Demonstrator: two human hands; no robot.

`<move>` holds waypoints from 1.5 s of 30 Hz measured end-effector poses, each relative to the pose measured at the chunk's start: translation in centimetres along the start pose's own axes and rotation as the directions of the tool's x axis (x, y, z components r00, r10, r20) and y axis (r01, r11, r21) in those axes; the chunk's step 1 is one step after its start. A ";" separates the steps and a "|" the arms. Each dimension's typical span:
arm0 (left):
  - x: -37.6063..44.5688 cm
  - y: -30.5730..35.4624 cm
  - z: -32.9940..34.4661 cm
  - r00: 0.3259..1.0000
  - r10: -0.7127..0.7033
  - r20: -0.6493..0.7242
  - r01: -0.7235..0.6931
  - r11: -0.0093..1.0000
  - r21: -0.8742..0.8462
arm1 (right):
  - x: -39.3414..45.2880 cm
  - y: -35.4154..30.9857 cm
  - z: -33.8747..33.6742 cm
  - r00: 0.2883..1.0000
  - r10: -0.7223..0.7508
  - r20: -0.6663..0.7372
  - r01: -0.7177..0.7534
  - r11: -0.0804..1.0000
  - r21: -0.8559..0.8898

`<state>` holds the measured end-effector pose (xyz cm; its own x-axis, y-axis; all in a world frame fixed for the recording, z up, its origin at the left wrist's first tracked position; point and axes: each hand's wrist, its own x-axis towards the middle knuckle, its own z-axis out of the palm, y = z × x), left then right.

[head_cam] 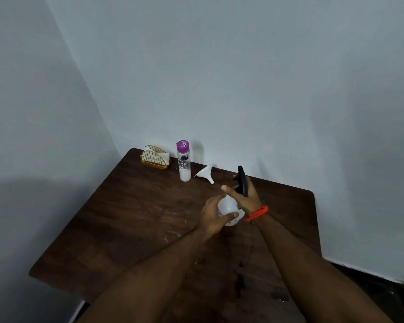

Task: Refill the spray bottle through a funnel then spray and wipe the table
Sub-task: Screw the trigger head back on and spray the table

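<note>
Gold-wire napkin holder (155,160) at 11 o'clock on the brown table (126,217); purple-capped bottle (184,160) and white funnel (205,174) near 12. Centre: left hand (214,217) grips white spray bottle (229,209); right hand (245,194) wraps its black trigger head (241,180).

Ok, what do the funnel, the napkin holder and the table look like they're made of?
Funnel: likely plastic, white and smooth, faintly translucent, lying on its side. Napkin holder: probably thin metal wire, gold-coloured bars, with white napkins inside. Table: dark brown wood or wood-look laminate, matt, with grain streaks and pale scuffs; which one cannot be told.
</note>
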<state>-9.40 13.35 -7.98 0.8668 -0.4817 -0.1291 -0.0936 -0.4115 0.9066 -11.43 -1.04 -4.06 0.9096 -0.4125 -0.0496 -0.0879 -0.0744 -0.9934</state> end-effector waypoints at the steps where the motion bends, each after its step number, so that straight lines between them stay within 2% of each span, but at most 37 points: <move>1: 0.5 0.4 -0.2 1.000 0.018 -0.015 -0.017 1.000 0.018 | 0.5 -0.1 -0.1 1.000 -0.003 0.028 0.003 1.000 -0.006; 7: 3.9 1.2 -0.3 0.997 -0.003 -0.079 0.006 0.999 0.035 | 3.1 -0.9 -0.7 0.992 0.007 0.129 0.001 0.998 -0.060; 11: 5.9 1.6 0.2 0.992 -0.040 -0.116 0.043 0.999 0.019 | 4.8 0.3 -1.7 0.998 0.015 0.066 -0.007 0.992 -0.124; 14: 7.6 1.9 1.0 0.993 -0.101 -0.065 0.101 0.995 -0.010 | 6.1 0.8 -2.8 1.000 -0.001 0.016 0.004 0.984 -0.180; 18: 9.9 2.1 2.4 0.987 -0.144 0.071 0.146 0.989 -0.031 | 8.8 1.2 -4.9 0.999 0.006 -0.045 -0.021 0.942 -0.335; 21: 11.9 0.4 4.2 0.980 -0.149 0.135 0.152 0.988 -0.015 | 10.6 2.3 -6.4 0.990 0.024 -0.137 -0.073 0.928 -0.366; 24: 12.7 0.6 5.1 0.972 -0.152 0.178 0.152 0.988 0.013 | 11.6 3.1 -7.3 0.985 0.033 -0.171 -0.098 0.917 -0.387; 34: 14.3 1.6 6.7 0.966 -0.158 0.205 0.156 0.987 0.022 | 13.9 4.5 -7.7 0.990 0.002 -0.143 -0.068 0.887 -0.456; 45: 14.1 2.0 8.1 0.945 -0.194 0.262 0.222 0.972 -0.081 | 14.4 4.8 -8.6 0.995 -0.014 -0.099 -0.035 0.878 -0.477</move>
<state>-1.31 -0.56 -11.29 0.7094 -0.5781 -0.4031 0.1411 -0.4439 0.8849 -2.21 -15.14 -8.63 0.8662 -0.4991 -0.0251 -0.3026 -0.4839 -0.8211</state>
